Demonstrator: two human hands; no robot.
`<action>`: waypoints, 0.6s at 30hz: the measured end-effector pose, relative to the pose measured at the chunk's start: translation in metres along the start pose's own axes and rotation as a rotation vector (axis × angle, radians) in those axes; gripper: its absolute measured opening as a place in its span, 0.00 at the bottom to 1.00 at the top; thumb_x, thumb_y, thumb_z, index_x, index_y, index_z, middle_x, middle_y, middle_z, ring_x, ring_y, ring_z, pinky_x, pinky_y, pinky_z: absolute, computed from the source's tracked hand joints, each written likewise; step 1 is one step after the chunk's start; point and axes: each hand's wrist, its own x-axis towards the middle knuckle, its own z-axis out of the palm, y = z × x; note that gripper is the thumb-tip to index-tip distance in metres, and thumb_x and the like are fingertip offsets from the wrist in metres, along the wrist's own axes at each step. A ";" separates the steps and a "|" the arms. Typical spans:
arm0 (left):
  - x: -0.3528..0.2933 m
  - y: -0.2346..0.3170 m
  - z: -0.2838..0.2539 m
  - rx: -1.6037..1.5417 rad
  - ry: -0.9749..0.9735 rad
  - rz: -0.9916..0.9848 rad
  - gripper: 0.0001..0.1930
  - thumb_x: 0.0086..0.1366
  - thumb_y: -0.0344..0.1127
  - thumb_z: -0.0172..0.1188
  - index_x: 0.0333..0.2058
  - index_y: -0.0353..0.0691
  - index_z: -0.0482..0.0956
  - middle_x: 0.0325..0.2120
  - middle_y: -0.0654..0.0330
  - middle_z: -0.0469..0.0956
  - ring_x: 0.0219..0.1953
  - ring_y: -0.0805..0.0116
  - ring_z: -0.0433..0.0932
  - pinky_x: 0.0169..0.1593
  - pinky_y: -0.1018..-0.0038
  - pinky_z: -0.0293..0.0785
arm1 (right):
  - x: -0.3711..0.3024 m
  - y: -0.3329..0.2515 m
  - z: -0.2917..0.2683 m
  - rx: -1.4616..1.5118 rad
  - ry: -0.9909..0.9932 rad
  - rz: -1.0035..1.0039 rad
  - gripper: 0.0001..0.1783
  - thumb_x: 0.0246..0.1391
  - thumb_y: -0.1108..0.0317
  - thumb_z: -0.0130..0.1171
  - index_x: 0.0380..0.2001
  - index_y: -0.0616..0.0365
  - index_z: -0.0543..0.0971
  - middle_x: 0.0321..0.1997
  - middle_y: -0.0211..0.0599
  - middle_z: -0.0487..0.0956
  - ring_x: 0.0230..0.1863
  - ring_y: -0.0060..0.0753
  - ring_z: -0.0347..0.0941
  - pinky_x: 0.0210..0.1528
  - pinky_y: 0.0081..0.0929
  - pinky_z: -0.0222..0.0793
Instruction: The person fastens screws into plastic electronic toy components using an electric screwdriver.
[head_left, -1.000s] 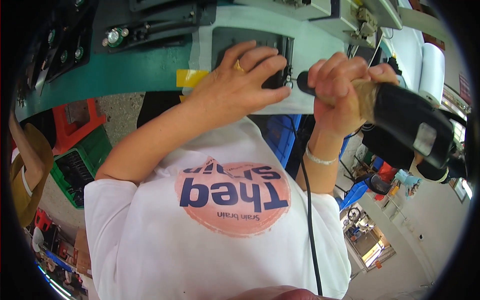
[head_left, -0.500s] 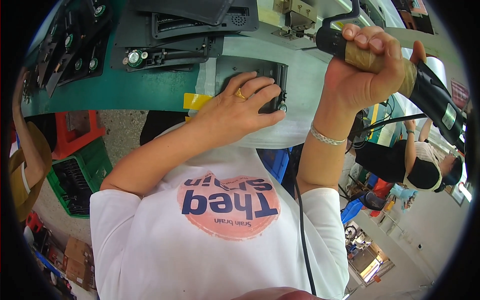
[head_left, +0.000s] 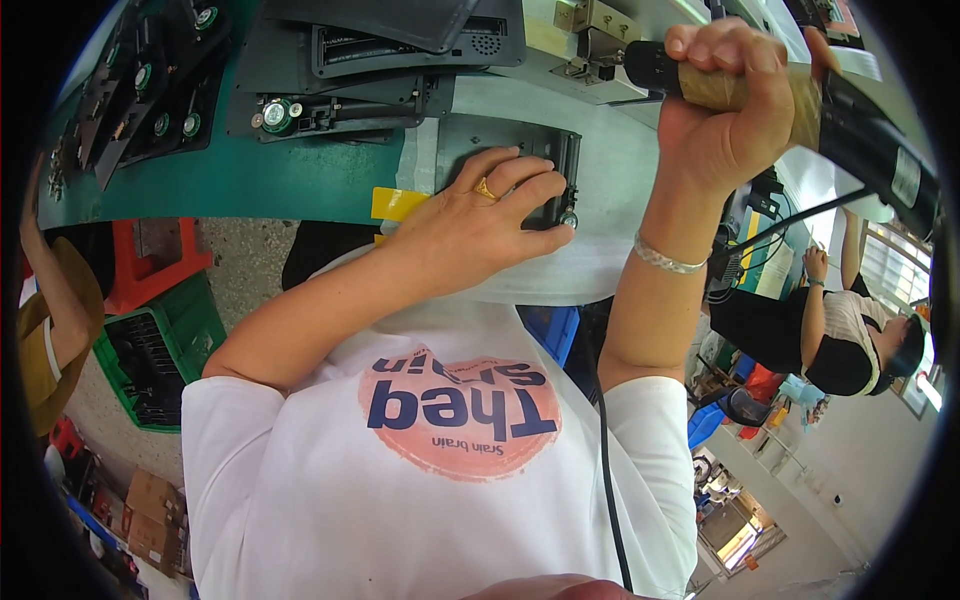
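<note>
A black plastic housing [head_left: 470, 135] lies on a white sheet at the table's near edge. My left hand [head_left: 470, 225], a ring on one finger, rests over it with bent fingers and holds it down, hiding much of its inside. In my right hand [head_left: 735, 110] is a black electric screwdriver [head_left: 862, 125], its grip wrapped in tan tape. My fingers are closed around that grip. The tool lies nearly sideways, its front end right by a metal block [head_left: 605, 22] on a pale machine. Whether the tip touches the block I cannot tell.
Black housings [head_left: 400, 45] are stacked at the back, and more with round green-rimmed parts [head_left: 143, 78] stand at the left. Yellow tape [head_left: 398, 204] sits beside my left wrist. A black cable [head_left: 605, 460] hangs over my shirt. People sit at both sides; a green crate [head_left: 160, 365] stands on the floor.
My right hand has moved a little to the left and away from me, bringing the screwdriver's front end nearer the metal block. My left hand stays on the housing.
</note>
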 end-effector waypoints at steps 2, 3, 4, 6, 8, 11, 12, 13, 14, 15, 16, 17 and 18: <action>-0.006 -0.001 0.003 -0.003 0.007 -0.043 0.17 0.56 0.33 0.66 0.45 0.57 0.85 0.53 0.59 0.70 0.63 0.57 0.67 0.67 0.53 0.66 | 0.005 0.002 0.020 0.031 -0.084 0.045 0.22 0.61 0.69 0.58 0.57 0.56 0.67 0.25 0.32 0.72 0.26 0.28 0.70 0.31 0.33 0.71; -0.005 -0.001 0.003 -0.008 0.000 -0.035 0.17 0.56 0.33 0.66 0.45 0.57 0.85 0.53 0.59 0.70 0.63 0.57 0.67 0.67 0.53 0.66 | 0.008 -0.003 0.027 0.024 -0.148 0.078 0.33 0.59 0.73 0.62 0.65 0.58 0.61 0.23 0.29 0.71 0.21 0.25 0.69 0.25 0.26 0.72; -0.005 0.000 0.003 -0.003 0.008 -0.030 0.18 0.54 0.33 0.69 0.45 0.56 0.84 0.53 0.59 0.70 0.63 0.57 0.67 0.67 0.53 0.66 | 0.011 -0.006 0.032 0.018 -0.137 0.076 0.33 0.59 0.73 0.62 0.65 0.58 0.61 0.23 0.29 0.71 0.21 0.25 0.69 0.25 0.26 0.72; -0.004 0.000 0.003 0.000 0.009 -0.023 0.19 0.52 0.33 0.71 0.45 0.55 0.83 0.53 0.59 0.70 0.63 0.56 0.67 0.66 0.53 0.66 | 0.016 -0.007 0.038 -0.108 -0.125 0.162 0.34 0.58 0.74 0.63 0.65 0.58 0.62 0.22 0.29 0.71 0.20 0.25 0.69 0.25 0.26 0.71; -0.004 0.001 0.003 -0.045 0.029 -0.066 0.23 0.49 0.34 0.75 0.45 0.50 0.79 0.54 0.58 0.69 0.63 0.55 0.67 0.65 0.53 0.66 | 0.015 -0.008 0.034 -0.094 -0.123 0.169 0.32 0.58 0.74 0.63 0.64 0.59 0.64 0.21 0.29 0.71 0.19 0.25 0.70 0.25 0.27 0.71; -0.003 -0.002 0.005 -0.066 0.024 -0.080 0.26 0.46 0.35 0.77 0.43 0.46 0.74 0.55 0.58 0.69 0.63 0.54 0.67 0.64 0.53 0.66 | 0.001 -0.009 0.018 0.027 -0.117 0.181 0.30 0.59 0.74 0.61 0.63 0.60 0.64 0.22 0.31 0.72 0.21 0.25 0.71 0.26 0.27 0.74; -0.004 -0.003 0.005 -0.074 0.019 -0.088 0.26 0.46 0.35 0.77 0.43 0.46 0.74 0.55 0.58 0.69 0.63 0.54 0.67 0.64 0.53 0.66 | -0.007 -0.010 0.000 0.026 -0.113 0.194 0.30 0.59 0.74 0.61 0.63 0.60 0.64 0.22 0.31 0.72 0.21 0.25 0.71 0.26 0.27 0.74; -0.003 -0.003 0.004 -0.072 0.026 -0.080 0.26 0.47 0.35 0.77 0.43 0.46 0.73 0.55 0.59 0.69 0.63 0.54 0.67 0.64 0.53 0.66 | -0.016 -0.013 -0.025 0.097 -0.189 0.255 0.26 0.61 0.70 0.56 0.62 0.54 0.66 0.25 0.31 0.70 0.25 0.27 0.68 0.30 0.32 0.70; -0.003 -0.004 0.004 -0.065 0.034 -0.075 0.26 0.47 0.35 0.77 0.43 0.45 0.72 0.56 0.59 0.69 0.63 0.53 0.67 0.63 0.53 0.65 | -0.022 -0.015 -0.038 0.175 -0.266 0.315 0.23 0.63 0.67 0.50 0.61 0.48 0.68 0.27 0.32 0.69 0.29 0.29 0.65 0.34 0.37 0.65; -0.003 -0.003 0.003 -0.052 0.029 -0.090 0.24 0.48 0.35 0.76 0.43 0.47 0.75 0.55 0.60 0.70 0.63 0.54 0.67 0.63 0.54 0.66 | -0.035 -0.025 -0.025 0.273 -0.324 0.198 0.26 0.63 0.67 0.48 0.65 0.48 0.65 0.27 0.31 0.65 0.28 0.29 0.60 0.32 0.34 0.62; -0.002 -0.003 0.002 -0.066 0.026 -0.092 0.24 0.48 0.35 0.76 0.43 0.47 0.75 0.55 0.60 0.70 0.63 0.54 0.67 0.63 0.54 0.66 | -0.045 -0.035 -0.023 0.265 -0.317 0.209 0.26 0.63 0.67 0.48 0.65 0.48 0.65 0.27 0.31 0.65 0.28 0.29 0.60 0.32 0.34 0.62; -0.001 -0.002 0.001 -0.044 0.031 -0.073 0.23 0.48 0.34 0.76 0.43 0.48 0.77 0.55 0.61 0.70 0.63 0.55 0.67 0.62 0.55 0.66 | -0.056 -0.043 -0.024 0.255 -0.278 0.206 0.28 0.63 0.70 0.51 0.65 0.50 0.62 0.27 0.35 0.68 0.27 0.31 0.63 0.30 0.35 0.67; -0.001 -0.001 0.000 -0.021 0.031 -0.050 0.22 0.48 0.34 0.75 0.44 0.50 0.79 0.55 0.61 0.70 0.63 0.55 0.67 0.62 0.56 0.66 | -0.067 -0.049 -0.026 0.246 -0.234 0.199 0.30 0.62 0.73 0.53 0.65 0.52 0.59 0.27 0.38 0.71 0.26 0.33 0.67 0.28 0.37 0.72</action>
